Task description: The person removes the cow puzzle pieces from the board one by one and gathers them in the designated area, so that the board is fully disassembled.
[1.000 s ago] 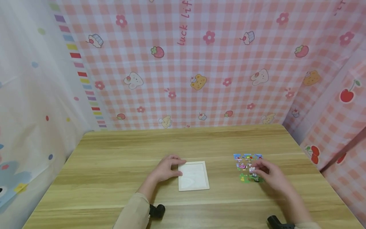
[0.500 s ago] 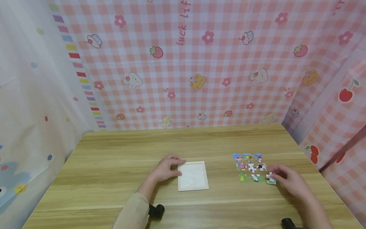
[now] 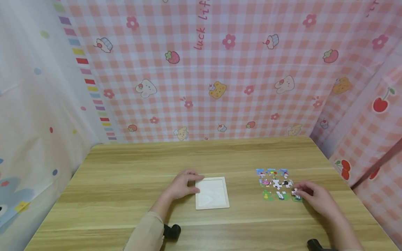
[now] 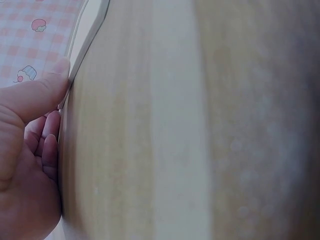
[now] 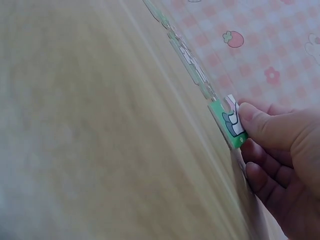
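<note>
Bare wooden table [image 3: 132,181] lies open between the white tray [image 3: 212,192] and puzzle pieces [image 3: 275,184].

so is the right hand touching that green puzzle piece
Touching: the right wrist view shows the right hand with its thumb pressed on the green puzzle piece.
</note>
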`<state>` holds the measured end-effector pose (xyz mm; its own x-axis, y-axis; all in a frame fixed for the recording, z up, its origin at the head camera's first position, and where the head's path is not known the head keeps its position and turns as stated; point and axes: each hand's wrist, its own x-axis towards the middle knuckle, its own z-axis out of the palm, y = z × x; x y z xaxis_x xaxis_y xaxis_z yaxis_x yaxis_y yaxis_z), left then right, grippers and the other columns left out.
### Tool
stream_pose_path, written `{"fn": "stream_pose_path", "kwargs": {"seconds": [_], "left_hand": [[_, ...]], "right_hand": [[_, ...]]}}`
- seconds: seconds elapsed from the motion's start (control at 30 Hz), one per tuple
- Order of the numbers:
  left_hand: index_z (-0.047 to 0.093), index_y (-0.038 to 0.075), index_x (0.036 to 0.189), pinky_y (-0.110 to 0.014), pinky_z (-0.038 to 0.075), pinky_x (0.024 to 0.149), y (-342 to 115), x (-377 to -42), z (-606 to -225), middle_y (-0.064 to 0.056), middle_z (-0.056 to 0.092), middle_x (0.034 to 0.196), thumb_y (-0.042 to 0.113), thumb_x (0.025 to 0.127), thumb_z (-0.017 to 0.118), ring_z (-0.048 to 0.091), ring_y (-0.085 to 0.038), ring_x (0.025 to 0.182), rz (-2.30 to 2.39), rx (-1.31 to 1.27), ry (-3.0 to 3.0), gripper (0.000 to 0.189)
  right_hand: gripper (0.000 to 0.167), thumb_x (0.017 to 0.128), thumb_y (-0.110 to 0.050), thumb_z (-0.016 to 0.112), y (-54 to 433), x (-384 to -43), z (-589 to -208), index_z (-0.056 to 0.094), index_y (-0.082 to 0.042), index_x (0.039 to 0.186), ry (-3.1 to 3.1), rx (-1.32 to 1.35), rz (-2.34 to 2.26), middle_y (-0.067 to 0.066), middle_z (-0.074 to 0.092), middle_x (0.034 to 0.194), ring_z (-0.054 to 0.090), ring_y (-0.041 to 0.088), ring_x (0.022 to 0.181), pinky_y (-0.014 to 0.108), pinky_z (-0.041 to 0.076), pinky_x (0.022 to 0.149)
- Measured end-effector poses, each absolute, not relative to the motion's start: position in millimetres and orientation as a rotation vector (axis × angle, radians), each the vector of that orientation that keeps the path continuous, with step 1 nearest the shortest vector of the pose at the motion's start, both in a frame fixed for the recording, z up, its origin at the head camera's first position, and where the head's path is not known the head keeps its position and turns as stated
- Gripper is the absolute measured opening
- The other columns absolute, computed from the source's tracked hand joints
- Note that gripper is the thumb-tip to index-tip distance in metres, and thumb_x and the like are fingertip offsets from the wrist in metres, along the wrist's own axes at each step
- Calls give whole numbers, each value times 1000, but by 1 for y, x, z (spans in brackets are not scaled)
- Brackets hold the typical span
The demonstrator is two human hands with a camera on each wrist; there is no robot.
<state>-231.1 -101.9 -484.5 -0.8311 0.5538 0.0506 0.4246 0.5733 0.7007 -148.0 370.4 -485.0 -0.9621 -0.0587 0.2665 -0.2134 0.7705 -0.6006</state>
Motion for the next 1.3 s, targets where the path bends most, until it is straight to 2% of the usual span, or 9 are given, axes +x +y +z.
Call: {"fn": "stream_pose_path", "kwargs": {"seconds": [0.6, 0.83, 0.97, 1.17, 1.3], "left_hand": [[65, 8, 131, -55, 36, 106, -102, -230, -484, -13, 54, 131, 13, 87, 76, 46, -34, 124, 1129, 812, 2610, 45], [65, 8, 131, -54, 36, 106, -102, -230, -485, -13, 54, 131, 13, 87, 76, 46, -34, 124, 1114, 823, 2625, 46], [65, 6, 131, -54, 36, 106, -102, -230, -486, -15, 55, 131, 12, 88, 76, 47, -35, 124, 1115, 831, 2638, 45], [62, 4, 134, -55, 35, 107, -103, -230, -487, -17, 54, 133, 16, 89, 75, 47, -36, 125, 1144, 852, 2633, 48], [59, -1, 135, -54, 34, 109, -104, -227, -485, -18, 54, 136, 18, 92, 72, 47, -38, 127, 1216, 844, 2614, 49]], "right_hand": [[12, 86, 0, 74, 373, -153, -487, 73, -6, 97, -2684, 222, 926, 5, 72, 92, 58, -5, 83, 8, 42, 71], [9, 88, -4, 73, 365, -151, -481, 73, -6, 97, -2674, 208, 931, 5, 72, 93, 57, -4, 83, 10, 43, 70], [11, 87, -1, 73, 348, -153, -475, 73, -4, 98, -2632, 317, 979, 3, 70, 90, 57, 0, 77, 16, 46, 64], [15, 84, 3, 74, 312, -158, -471, 73, -7, 94, -2568, 572, 1025, -6, 66, 83, 53, 1, 68, 21, 47, 56], [17, 82, 5, 75, 287, -164, -468, 72, -6, 95, -2519, 759, 1068, -6, 67, 85, 56, 3, 72, 22, 50, 58]]}}
